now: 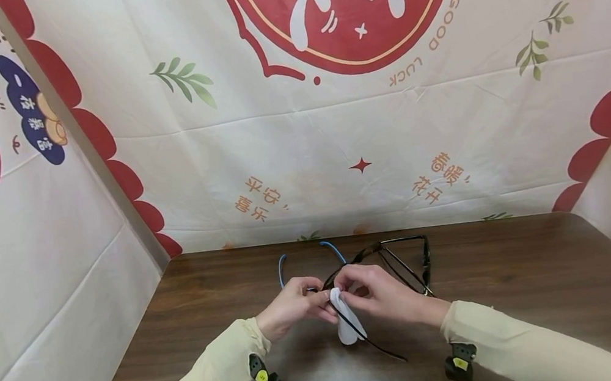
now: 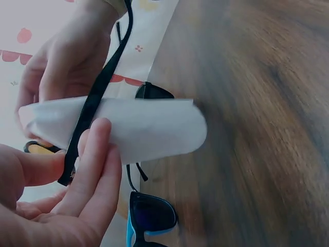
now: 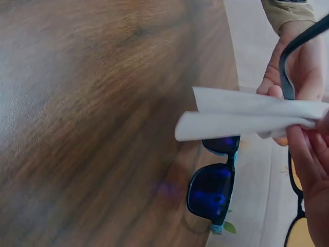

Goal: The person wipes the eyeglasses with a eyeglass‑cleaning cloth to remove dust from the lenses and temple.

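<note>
My left hand [image 1: 294,307] pinches a pair of black-framed glasses near the hinge, with one long temple [image 2: 97,92] pointing back toward me. Yellowish lenses [image 3: 300,234] of this pair show at the edge of the right wrist view. A folded white wiping cloth [image 1: 348,324] hangs down beside the temple. My right hand [image 1: 384,293] holds its upper end between thumb and fingers, close to the left fingertips. In the left wrist view the cloth [image 2: 159,128] lies behind the temple. Fingers hide much of the frame front.
Sunglasses with blue temples and dark lenses [image 3: 209,193] lie on the brown wooden table [image 1: 215,346] beyond my hands. Another black-framed pair [image 1: 427,261] rests to the right, partly behind my right hand. A printed white cloth backdrop [image 1: 312,141] stands at the table's far edge.
</note>
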Tool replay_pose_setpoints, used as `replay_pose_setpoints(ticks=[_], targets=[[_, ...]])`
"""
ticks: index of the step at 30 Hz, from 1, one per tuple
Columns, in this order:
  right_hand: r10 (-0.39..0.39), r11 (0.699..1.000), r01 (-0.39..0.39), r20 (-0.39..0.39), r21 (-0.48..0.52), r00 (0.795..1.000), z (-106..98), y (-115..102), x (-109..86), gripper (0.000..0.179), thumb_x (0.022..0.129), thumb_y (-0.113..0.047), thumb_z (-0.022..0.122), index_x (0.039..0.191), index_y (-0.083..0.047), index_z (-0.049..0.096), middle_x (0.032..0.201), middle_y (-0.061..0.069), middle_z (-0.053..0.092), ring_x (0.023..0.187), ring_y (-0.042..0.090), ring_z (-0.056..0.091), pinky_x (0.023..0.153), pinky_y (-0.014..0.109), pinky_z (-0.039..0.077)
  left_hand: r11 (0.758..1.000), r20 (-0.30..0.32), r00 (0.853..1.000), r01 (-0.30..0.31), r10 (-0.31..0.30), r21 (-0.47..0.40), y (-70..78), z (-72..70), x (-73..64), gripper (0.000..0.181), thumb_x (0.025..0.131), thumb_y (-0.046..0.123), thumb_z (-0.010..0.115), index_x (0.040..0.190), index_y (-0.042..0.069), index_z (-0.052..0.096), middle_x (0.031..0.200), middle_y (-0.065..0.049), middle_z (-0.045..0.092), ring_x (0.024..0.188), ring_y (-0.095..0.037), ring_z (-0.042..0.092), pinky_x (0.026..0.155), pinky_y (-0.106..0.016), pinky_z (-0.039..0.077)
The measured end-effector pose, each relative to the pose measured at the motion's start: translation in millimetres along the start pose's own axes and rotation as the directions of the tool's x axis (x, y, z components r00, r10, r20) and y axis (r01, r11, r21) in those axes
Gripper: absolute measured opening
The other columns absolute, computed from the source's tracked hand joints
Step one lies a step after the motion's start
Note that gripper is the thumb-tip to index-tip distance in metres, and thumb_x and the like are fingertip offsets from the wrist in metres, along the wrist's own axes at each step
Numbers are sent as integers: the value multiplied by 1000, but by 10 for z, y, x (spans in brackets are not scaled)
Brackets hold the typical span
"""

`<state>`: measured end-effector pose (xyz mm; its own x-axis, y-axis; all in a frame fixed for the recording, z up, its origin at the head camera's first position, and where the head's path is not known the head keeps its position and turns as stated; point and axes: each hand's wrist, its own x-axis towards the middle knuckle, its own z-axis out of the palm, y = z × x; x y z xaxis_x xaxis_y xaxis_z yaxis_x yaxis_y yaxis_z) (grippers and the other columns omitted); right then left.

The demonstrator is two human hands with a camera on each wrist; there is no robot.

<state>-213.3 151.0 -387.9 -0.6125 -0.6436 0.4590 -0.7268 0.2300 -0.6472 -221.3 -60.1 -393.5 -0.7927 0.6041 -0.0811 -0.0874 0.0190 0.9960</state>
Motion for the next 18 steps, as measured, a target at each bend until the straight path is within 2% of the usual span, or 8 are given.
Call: replay_pose_setpoints(ticks=[4, 8, 14, 18], targets=[[-45, 999, 44, -72, -13, 996, 48, 30, -1, 18, 87, 9, 63, 95, -6, 61, 91, 0, 62, 78, 15, 65, 63, 25, 55, 1000, -21, 1000, -10, 10, 17, -1, 34, 4, 9, 97, -4, 49, 100, -11, 53, 76, -19, 67, 63, -16, 67, 77, -40, 55], [-74, 997, 71, -113, -32, 991, 68, 39, -4, 18, 86, 10, 64, 95, -5, 61, 91, 3, 63, 78, 15, 65, 63, 26, 55, 1000, -28, 1000, 5, -5, 2, 4, 39, 1, 12, 98, -2, 49, 102, -12, 55, 79, -21, 68, 65, -18, 69, 78, -39, 55], [-77, 997, 79, -102, 15, 992, 59, 22, -37, 16, 89, 6, 63, 97, -7, 62, 95, 4, 62, 80, 14, 65, 67, 27, 56, 1000, -6, 1000, 9, -9, -20, 5, 41, -2, 17, 99, -1, 47, 103, -14, 57, 84, -23, 69, 71, -20, 70, 80, -40, 54], [-99, 994, 102, -67, 43, 993, 28, 8, -74, 16, 90, 5, 63, 98, -8, 63, 95, 3, 63, 83, 14, 66, 67, 28, 56, 1000, -16, 1000, 3, -4, -18, -7, 21, 19, 16, 99, -1, 49, 100, -15, 58, 83, -22, 69, 71, -21, 71, 80, -40, 54]])
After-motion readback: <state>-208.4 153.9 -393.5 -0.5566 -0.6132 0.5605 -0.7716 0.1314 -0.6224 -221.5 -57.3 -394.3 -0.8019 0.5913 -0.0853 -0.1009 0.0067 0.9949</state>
